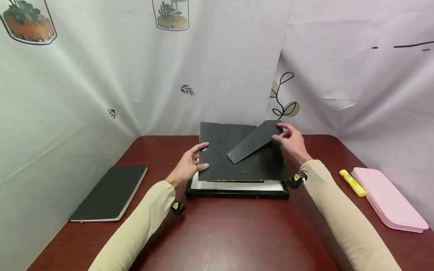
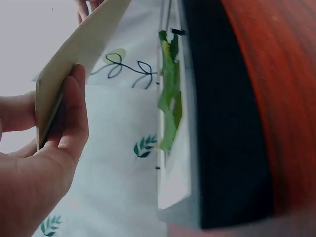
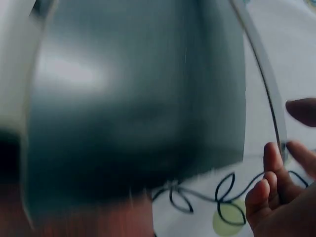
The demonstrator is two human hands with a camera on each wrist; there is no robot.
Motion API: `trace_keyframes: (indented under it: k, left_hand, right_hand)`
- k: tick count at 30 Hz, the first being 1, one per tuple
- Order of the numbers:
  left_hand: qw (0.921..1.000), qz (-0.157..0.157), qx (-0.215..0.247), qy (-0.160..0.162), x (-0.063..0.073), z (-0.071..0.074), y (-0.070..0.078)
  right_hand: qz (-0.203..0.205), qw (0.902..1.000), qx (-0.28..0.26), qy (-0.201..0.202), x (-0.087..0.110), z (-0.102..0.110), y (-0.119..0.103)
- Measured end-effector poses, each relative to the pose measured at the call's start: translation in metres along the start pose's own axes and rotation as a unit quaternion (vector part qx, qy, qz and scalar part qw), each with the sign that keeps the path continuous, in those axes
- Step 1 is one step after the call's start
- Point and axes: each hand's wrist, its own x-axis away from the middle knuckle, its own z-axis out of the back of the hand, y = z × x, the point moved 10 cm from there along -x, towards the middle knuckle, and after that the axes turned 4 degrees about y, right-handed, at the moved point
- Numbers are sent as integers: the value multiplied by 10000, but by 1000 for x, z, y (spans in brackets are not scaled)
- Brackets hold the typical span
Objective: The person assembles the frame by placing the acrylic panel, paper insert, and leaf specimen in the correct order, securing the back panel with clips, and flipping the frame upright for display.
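A black picture-frame backing board [image 1: 217, 150] is tilted up over a black picture frame [image 1: 237, 194] lying on the table. My left hand [image 1: 186, 165] grips the board's left edge, thumb on the near face and fingers around the edge. Swung out from the board is its easel stand [image 1: 254, 141], a tapered black strip. The wide end of that stand is between the thumb and fingers of my right hand [image 1: 293, 143]. In the left wrist view the board's underside [image 2: 86, 47] is beige, and green leaves [image 2: 170, 94] show inside the frame.
A black notebook [image 1: 110, 194] lies at the left on the reddish-brown table [image 1: 230, 233]. At the right are a yellow highlighter [image 1: 352, 183] and a pink case [image 1: 390, 197], side by side. White patterned cloth [image 1: 220, 67] hangs behind the table and along both sides.
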Motion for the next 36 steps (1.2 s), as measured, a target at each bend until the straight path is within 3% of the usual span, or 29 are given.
trace_keyframes:
  k: [5, 8, 11, 16, 23, 27, 36]
  left_hand:
    - [9997, 116, 206, -86, 0, 2, -9]
    - [9989, 197, 398, -156, 1, 3, -16]
    - [9987, 256, 405, -194, 2, 4, -20]
    - [9987, 411, 185, -236, 2, 9, -23]
    - [9942, 754, -761, 104, 3, 25, -36]
    - [9892, 743, -1257, 122, 5, 27, -40]
    - [9741, 690, -2153, -89, 7, 24, -40]
  right_hand:
    - [177, 9949, 232, -963, 2, -9, 14]
    - [-21, 9851, -71, -1721, 7, -23, 26]
    - [-262, 9754, -429, -2145, 12, -33, 35]
    - [-146, 9769, -440, -2088, 13, -37, 35]
    - [62, 9816, 125, -1903, 13, -43, 38]
    - [20, 9793, 200, -2016, 14, -48, 41]
    - [-482, 9697, -474, -2349, 21, -53, 50]
